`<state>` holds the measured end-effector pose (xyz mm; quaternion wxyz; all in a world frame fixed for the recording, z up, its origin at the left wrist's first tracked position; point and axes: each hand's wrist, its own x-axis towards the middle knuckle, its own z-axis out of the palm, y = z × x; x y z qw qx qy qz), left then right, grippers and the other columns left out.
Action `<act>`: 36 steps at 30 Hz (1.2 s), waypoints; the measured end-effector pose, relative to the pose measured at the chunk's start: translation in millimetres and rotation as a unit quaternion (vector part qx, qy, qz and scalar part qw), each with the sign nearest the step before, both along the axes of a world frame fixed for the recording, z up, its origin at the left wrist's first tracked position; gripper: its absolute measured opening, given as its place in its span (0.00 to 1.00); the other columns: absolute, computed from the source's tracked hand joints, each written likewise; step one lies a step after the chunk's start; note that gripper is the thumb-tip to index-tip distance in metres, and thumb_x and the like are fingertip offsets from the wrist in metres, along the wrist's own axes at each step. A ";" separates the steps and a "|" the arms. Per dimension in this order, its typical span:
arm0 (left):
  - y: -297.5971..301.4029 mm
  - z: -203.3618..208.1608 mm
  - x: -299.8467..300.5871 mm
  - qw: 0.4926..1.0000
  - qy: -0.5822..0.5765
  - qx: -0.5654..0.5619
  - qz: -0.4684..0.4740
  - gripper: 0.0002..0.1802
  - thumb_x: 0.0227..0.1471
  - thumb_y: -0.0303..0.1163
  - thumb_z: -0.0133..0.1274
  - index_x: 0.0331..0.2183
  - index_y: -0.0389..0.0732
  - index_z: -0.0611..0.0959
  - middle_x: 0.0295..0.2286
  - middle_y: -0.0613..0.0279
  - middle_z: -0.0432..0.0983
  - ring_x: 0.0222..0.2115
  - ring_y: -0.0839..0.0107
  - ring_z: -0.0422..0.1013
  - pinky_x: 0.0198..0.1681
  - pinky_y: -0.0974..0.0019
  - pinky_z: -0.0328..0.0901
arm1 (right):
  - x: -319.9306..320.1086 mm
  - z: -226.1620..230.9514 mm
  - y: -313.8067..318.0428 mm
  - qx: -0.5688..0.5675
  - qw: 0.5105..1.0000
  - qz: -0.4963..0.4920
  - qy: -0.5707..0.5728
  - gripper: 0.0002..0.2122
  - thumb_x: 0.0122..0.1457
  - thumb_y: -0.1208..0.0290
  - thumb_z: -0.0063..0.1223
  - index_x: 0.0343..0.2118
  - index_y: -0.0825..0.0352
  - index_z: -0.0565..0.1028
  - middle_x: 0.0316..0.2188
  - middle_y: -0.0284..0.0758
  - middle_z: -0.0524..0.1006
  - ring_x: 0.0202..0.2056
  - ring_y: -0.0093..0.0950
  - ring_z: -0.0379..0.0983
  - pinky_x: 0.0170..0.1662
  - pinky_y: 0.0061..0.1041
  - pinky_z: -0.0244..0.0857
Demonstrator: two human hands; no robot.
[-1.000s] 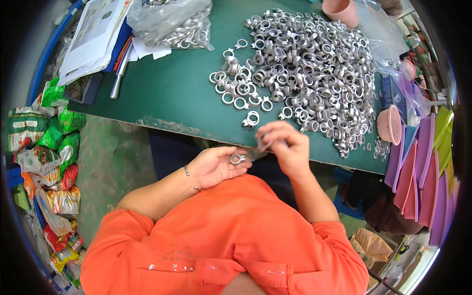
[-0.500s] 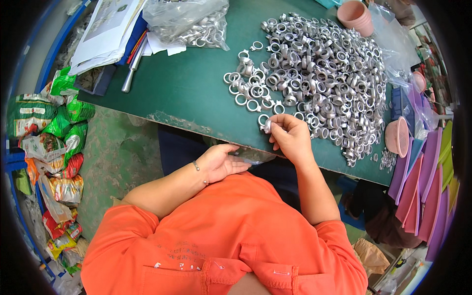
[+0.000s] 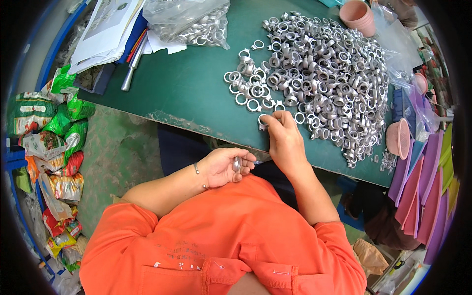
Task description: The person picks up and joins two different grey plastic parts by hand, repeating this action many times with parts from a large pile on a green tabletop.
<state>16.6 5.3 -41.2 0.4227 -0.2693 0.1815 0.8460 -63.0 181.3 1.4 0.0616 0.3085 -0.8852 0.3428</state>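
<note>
My left hand (image 3: 227, 168) rests palm up in front of the table edge, its fingers curled loosely around a small silvery metal ring fitting (image 3: 237, 163). My right hand (image 3: 286, 142) reaches over the near edge of the table, thumb and forefinger pinched at another ring fitting (image 3: 261, 122), which the fingertips partly hide. Just beyond that hand lies a loose cluster of ring fittings (image 3: 253, 92), several with small lugs on their sides. To its right spreads a large heap of similar rings (image 3: 324, 73).
A clear bag of metal parts (image 3: 196, 29) lies at the back left of the green table (image 3: 182, 83), beside papers (image 3: 105, 34) and a metal-handled tool (image 3: 129, 76). Pink cups (image 3: 357, 17) stand at the back right; a pink basket (image 3: 397, 137) sits by the right edge.
A ring fitting now lies in my left hand, which was flat and empty before; its fingers have curled up. My right hand has turned and shifted slightly left, fingertips on the ring near the edge.
</note>
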 end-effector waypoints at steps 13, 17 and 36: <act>5.0 12.0 -5.5 1.000 -0.009 -0.014 0.010 0.15 0.59 0.36 0.42 0.35 0.35 0.77 0.25 0.60 0.76 0.24 0.74 0.73 0.22 0.75 0.65 | 11.1 6.9 11.8 -0.177 0.976 0.108 -0.058 0.08 0.46 0.84 0.56 0.31 0.68 0.74 0.30 0.37 0.75 0.29 0.34 0.72 0.31 0.26 0.67; 6.0 13.5 -4.5 1.000 -0.021 0.003 0.022 0.15 0.59 0.38 0.41 0.36 0.36 0.77 0.27 0.58 0.77 0.26 0.72 0.73 0.22 0.75 0.64 | 17.9 11.0 9.4 -0.077 0.987 0.143 0.017 0.14 0.38 0.84 0.54 0.32 0.65 0.74 0.33 0.37 0.75 0.30 0.37 0.73 0.30 0.31 0.69; 1.0 -18.9 -4.9 0.992 0.022 -0.121 0.001 0.16 0.56 0.33 0.47 0.46 0.37 0.73 0.40 0.50 0.74 0.37 0.65 0.73 0.36 0.63 0.70 | -3.0 3.2 17.7 -0.073 0.983 -0.058 -0.155 0.03 0.52 0.76 0.58 0.29 0.68 0.75 0.28 0.35 0.75 0.27 0.30 0.73 0.28 0.26 0.67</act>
